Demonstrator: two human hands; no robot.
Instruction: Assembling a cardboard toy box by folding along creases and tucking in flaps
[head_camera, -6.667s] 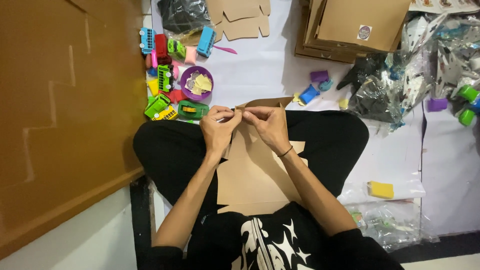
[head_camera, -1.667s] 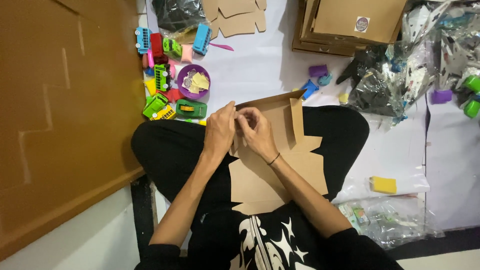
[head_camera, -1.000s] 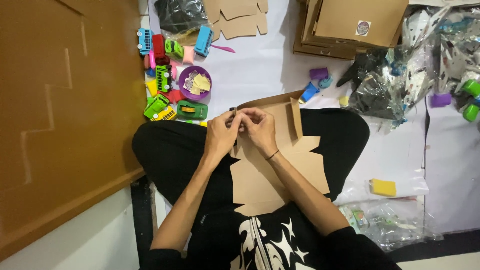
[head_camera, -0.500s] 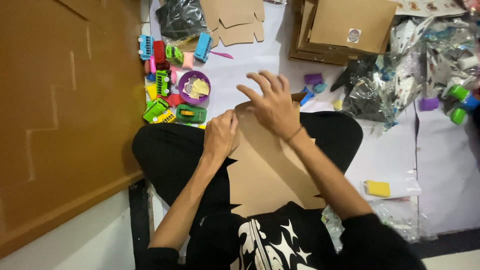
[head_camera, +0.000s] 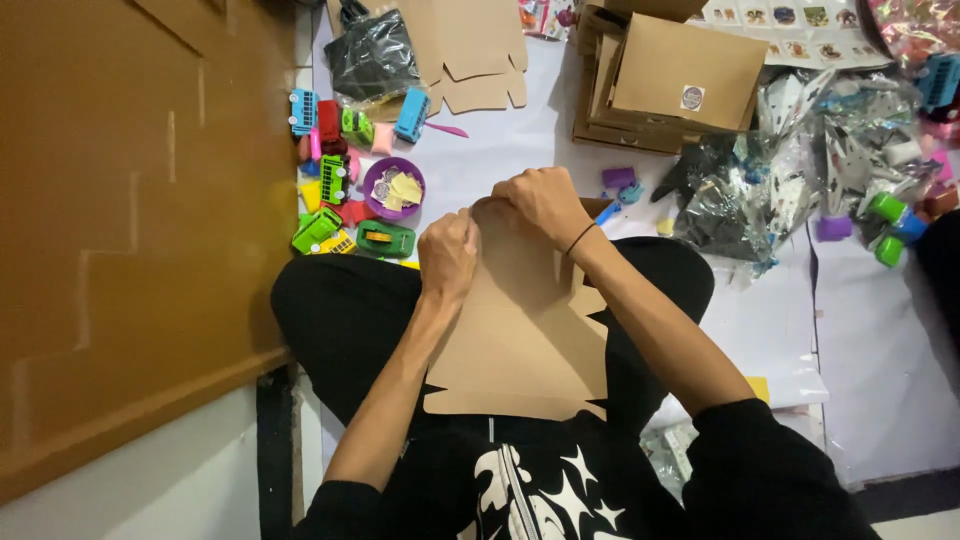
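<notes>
Both hands, left (head_camera: 448, 256) and right (head_camera: 540, 200), clenched on far edge of flat cardboard blank (head_camera: 520, 350) lying across lap. Risk: uneven pinch creases flap crooked, or board tears.

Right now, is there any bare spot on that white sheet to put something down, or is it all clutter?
Bare white sheet lies between the purple bowl and the stacked cardboard boxes. Another patch runs right of the person's knee, below the crumpled foil bags. Toy vehicles crowd the left edge. Both hands, left hand and right hand, pinch the flat cardboard.
</notes>
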